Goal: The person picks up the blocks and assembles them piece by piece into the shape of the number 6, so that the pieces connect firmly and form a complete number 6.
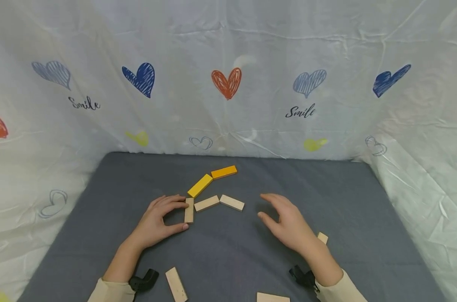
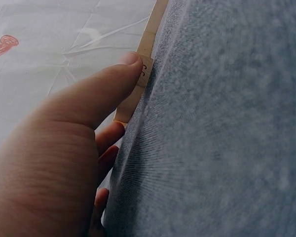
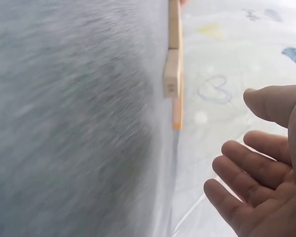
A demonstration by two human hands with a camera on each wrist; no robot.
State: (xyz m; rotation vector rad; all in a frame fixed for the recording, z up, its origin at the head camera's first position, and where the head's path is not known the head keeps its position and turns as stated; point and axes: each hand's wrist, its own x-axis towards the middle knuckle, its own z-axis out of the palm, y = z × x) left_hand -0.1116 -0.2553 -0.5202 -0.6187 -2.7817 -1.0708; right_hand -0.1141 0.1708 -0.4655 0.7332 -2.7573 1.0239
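From my end of the feed, I have the left hand [image 1: 158,220] on the end block [image 1: 189,211], its thumb against the near end and its fingers at the far end, so the block is pinched between them on the grey cloth [image 1: 228,251]. The left wrist view shows me the thumb tip on an end face with small dark marks. Just right of that block I see the middle block [image 1: 207,204], tilted, then the right block [image 1: 232,202], angled the other way; whether their ends touch, I can't tell. Behind them run the yellow block [image 1: 200,185], its lower end close to the end block, and the orange block [image 1: 224,172], beside yellow's upper end. My right hand [image 1: 289,224] is released, fingers loosely extended and thumb apart, holding nothing, to the right of the row. A short block [image 1: 322,238] shows partly behind that forearm. Nearer me lie a slanted block [image 1: 176,285] and a cut-off block [image 1: 273,297] at the lower edge.
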